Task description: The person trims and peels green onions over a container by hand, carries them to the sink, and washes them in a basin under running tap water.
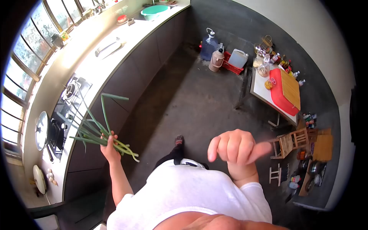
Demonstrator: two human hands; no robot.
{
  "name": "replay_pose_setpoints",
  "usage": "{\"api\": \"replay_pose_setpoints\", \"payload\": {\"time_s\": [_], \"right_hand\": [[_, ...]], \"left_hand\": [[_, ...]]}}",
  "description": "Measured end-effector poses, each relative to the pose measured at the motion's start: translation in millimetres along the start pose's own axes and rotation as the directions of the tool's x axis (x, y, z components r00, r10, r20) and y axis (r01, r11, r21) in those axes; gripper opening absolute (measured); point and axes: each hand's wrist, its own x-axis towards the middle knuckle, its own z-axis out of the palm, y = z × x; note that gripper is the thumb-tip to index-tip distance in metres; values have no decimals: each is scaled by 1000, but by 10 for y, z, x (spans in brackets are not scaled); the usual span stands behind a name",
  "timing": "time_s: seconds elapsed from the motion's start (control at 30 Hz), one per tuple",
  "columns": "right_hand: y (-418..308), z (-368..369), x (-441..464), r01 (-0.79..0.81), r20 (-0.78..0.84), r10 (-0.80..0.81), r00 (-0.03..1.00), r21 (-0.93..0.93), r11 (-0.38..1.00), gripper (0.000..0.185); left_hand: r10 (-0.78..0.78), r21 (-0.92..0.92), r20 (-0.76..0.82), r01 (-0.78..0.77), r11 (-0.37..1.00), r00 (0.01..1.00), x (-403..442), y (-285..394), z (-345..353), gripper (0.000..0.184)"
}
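Note:
My left hand is wrapped round a bunch of green onions, beside the counter at the left. Their long green leaves fan out toward the stove, one of them bent over, and the pale ends stick out to the right of the hand. In front of my chest at the right, my right hand is raised in the air with its fingers curled in and the thumb pointing right. Nothing shows in it, and it touches no object.
Along the left runs a counter with a gas stove, a pan and a green basin. A table at the right bears a red tub and a cutting board. Wooden chairs, a water jug and a red crate stand on the floor.

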Motion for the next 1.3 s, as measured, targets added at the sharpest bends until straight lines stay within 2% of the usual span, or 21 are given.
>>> {"api": "replay_pose_setpoints", "payload": {"time_s": [0.07,0.17,0.23,0.3,0.33,0.4,0.5,0.57,0.63,0.7,0.8,0.97,1.03,1.1,1.17,1.23,1.3], "right_hand": [[62,-278,536,2,215,-31,976,134,991,67],[191,-617,1124,-45,350,-81,933,337,940,66],[271,-844,1338,-46,345,-126,930,450,892,64],[354,-1084,1503,-50,267,-121,956,558,828,68],[396,-1257,1577,-50,267,-119,956,550,833,68],[456,-1663,1728,-6,269,-208,940,626,780,68],[460,-2243,1885,-33,211,-161,964,696,718,67],[431,-2720,2068,-71,247,-157,956,717,694,66],[401,-3186,2268,-117,277,-149,949,751,650,66],[422,-3631,2492,-192,383,-168,908,738,647,66],[524,-4110,2773,-202,340,-173,924,821,535,65],[712,-4917,3192,-172,225,-57,973,865,471,65],[850,-5213,3385,-158,235,-148,961,901,404,65],[1019,-5500,3535,-184,252,-130,959,902,391,65],[1211,-5783,3760,-218,278,-108,955,898,382,65],[1378,-6034,4008,-248,303,-90,949,890,382,65],[1516,-6278,4248,-208,258,-92,962,904,373,65]], "left_hand": [[26,-40,4,-25,999,1000,358,0,470,30],[90,-100,54,-85,991,994,869,57,1055,26],[138,-146,73,-127,981,988,1142,82,1388,28],[177,-187,77,-160,969,981,1364,69,1702,30],[174,-178,57,-162,971,983,1458,30,1829,30],[188,-183,16,-182,966,982,1649,-83,2062,30],[221,-218,-42,-224,950,974,1882,-281,2368,32],[240,-218,-92,-255,942,966,2045,-402,2635,33],[222,-168,-205,-258,952,953,2157,-459,2902,34],[240,-169,-252,-287,943,937,2332,-469,3187,34],[233,-149,-331,-294,944,915,2536,-412,3606,33],[298,-154,-388,-380,912,872,3051,-477,4029,31],[308,-269,-408,-436,859,859,3389,-533,4191,32],[319,-392,-376,-462,796,870,3808,-574,4394,28],[309,-546,-206,-371,751,928,4264,-630,4571,26],[323,-609,-176,-361,707,930,4761,-620,4879,24],[342,-664,-135,-340,665,930,5265,-552,5255,24]]}}
